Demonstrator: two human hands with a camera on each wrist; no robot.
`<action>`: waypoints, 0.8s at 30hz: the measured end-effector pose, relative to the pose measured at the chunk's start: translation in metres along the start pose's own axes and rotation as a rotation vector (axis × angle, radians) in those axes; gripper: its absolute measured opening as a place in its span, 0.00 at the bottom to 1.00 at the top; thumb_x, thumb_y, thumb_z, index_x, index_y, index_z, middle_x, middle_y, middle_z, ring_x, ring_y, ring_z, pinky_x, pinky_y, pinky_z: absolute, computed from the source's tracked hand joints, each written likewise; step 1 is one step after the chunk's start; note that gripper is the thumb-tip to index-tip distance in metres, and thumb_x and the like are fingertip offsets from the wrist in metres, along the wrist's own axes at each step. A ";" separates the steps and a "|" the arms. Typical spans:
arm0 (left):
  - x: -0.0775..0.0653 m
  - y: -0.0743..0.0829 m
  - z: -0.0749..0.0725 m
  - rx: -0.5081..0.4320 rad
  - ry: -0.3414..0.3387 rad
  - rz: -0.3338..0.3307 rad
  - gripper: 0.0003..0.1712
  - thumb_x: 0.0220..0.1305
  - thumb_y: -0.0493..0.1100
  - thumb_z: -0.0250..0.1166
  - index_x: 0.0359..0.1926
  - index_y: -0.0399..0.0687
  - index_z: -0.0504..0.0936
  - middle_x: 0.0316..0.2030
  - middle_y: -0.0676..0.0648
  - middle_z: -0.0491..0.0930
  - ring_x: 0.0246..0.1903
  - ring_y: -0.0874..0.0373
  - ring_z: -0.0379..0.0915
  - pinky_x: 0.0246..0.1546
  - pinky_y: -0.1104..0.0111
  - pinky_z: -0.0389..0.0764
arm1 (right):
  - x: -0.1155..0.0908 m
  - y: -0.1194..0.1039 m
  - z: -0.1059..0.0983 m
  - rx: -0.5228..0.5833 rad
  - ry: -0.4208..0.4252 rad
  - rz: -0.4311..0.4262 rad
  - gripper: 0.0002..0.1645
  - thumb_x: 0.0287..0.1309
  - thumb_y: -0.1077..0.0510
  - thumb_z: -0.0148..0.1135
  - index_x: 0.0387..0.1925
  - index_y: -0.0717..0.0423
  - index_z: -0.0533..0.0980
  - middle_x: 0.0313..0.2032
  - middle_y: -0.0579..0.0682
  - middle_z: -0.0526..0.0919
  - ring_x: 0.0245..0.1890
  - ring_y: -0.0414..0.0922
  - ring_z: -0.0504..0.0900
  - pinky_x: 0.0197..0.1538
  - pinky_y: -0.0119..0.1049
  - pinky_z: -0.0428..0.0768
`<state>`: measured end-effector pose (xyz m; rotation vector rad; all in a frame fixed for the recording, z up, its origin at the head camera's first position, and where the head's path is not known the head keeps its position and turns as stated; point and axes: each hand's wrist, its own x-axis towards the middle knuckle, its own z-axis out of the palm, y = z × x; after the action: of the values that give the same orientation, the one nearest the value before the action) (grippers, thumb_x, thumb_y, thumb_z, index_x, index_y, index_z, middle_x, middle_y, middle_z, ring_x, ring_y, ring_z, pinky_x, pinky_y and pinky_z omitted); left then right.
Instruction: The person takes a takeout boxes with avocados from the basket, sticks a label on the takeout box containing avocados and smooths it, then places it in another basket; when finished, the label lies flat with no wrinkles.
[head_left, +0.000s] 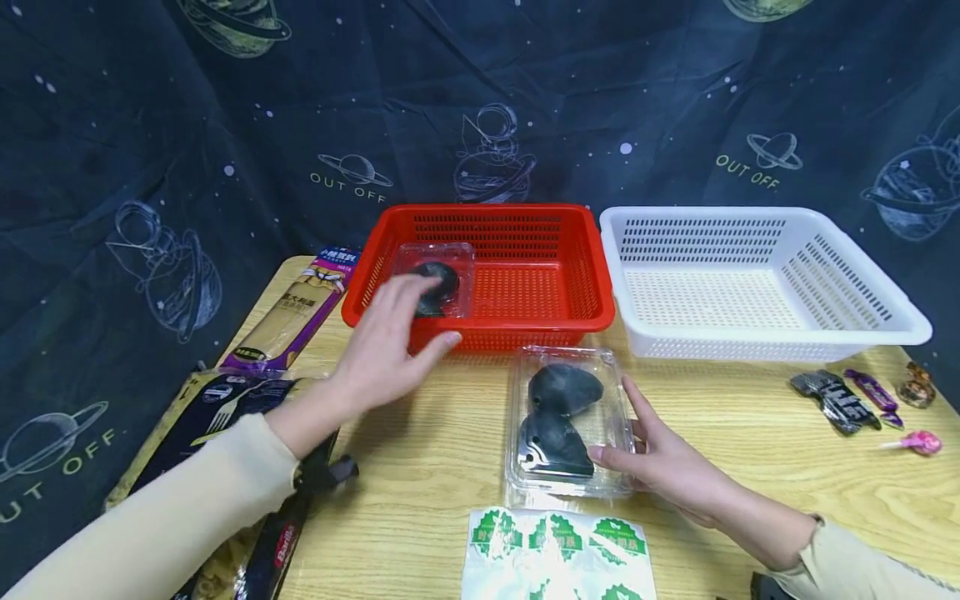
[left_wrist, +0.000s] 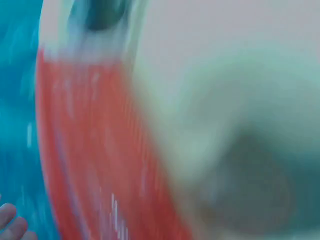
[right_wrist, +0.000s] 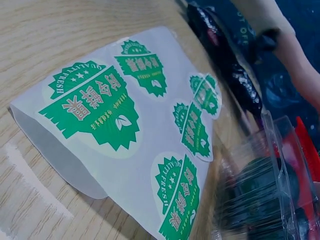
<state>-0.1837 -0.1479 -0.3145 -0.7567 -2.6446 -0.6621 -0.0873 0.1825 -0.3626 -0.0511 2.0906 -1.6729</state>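
Centrally, on the near part of the table (head_left: 420, 467), we find the near box (head_left: 609, 408), clear plastic, in front of the red basket (head_left: 517, 327). Our right hand (head_left: 663, 454) grips its right side, thumb on top; our left hand (head_left: 386, 346) is loosely spread, fingertips in line with the far box (head_left: 463, 279) at the left inside that basket. Motion blur prevents us from confirming contact.

We judge the near box light, thin-walled, smooth and slightly slippery, liable to dent under a hard squeeze. We should hold it by the stiffer side edges and avoid pressing the lid.

We count: two boxes; two dark pieces (head_left: 564, 389) in the near box, number in the far box uncertain; one red and one white basket (head_left: 776, 340); one sheet (head_left: 510, 577) of at least five stickers (head_left: 555, 536); three candies (head_left: 836, 402) and one lollipop (head_left: 921, 442) at right; at left, one purple bag (head_left: 288, 308) and at least one black bag (head_left: 210, 412).
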 end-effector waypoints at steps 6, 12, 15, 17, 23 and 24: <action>-0.030 0.062 0.042 -0.293 -0.300 -0.188 0.48 0.60 0.64 0.61 0.72 0.48 0.54 0.65 0.45 0.63 0.62 0.51 0.64 0.61 0.53 0.67 | 0.000 0.000 -0.001 0.007 -0.003 0.005 0.64 0.57 0.52 0.66 0.74 0.37 0.27 0.68 0.77 0.45 0.63 0.70 0.61 0.52 0.54 0.76; -0.030 0.080 0.069 -0.599 -0.494 -0.462 0.65 0.52 0.65 0.68 0.76 0.50 0.36 0.72 0.40 0.50 0.67 0.46 0.58 0.63 0.51 0.63 | 0.000 0.000 0.002 0.015 0.006 0.017 0.64 0.57 0.52 0.66 0.74 0.39 0.27 0.68 0.76 0.48 0.62 0.67 0.65 0.53 0.53 0.76; -0.030 0.083 0.077 -0.688 -0.493 -0.469 0.69 0.48 0.60 0.74 0.75 0.54 0.32 0.71 0.39 0.52 0.68 0.46 0.56 0.63 0.53 0.63 | -0.001 0.000 0.003 0.010 0.014 0.025 0.64 0.57 0.51 0.66 0.74 0.40 0.27 0.68 0.75 0.47 0.63 0.70 0.60 0.52 0.55 0.76; -0.029 0.084 0.079 -0.705 -0.487 -0.454 0.71 0.47 0.58 0.75 0.75 0.55 0.31 0.71 0.38 0.53 0.68 0.46 0.54 0.64 0.54 0.62 | -0.002 -0.001 0.003 0.008 0.020 0.027 0.64 0.57 0.51 0.66 0.74 0.41 0.28 0.68 0.75 0.47 0.64 0.71 0.59 0.52 0.55 0.76; -0.023 0.081 0.078 -0.677 -0.521 -0.455 0.70 0.48 0.55 0.75 0.75 0.52 0.32 0.72 0.39 0.49 0.69 0.46 0.51 0.67 0.54 0.57 | 0.000 -0.006 -0.003 0.010 0.034 0.012 0.62 0.59 0.51 0.65 0.74 0.49 0.29 0.68 0.75 0.48 0.61 0.68 0.66 0.50 0.53 0.78; -0.021 0.080 0.078 -0.680 -0.531 -0.451 0.69 0.48 0.55 0.75 0.75 0.51 0.33 0.72 0.39 0.49 0.70 0.47 0.50 0.67 0.54 0.56 | 0.002 -0.008 -0.006 0.001 0.044 0.001 0.61 0.59 0.51 0.64 0.74 0.50 0.29 0.68 0.75 0.47 0.61 0.68 0.66 0.49 0.52 0.79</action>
<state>-0.1346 -0.0569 -0.3615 -0.5329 -3.1148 -1.7560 -0.0934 0.1858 -0.3551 -0.0129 2.1211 -1.6888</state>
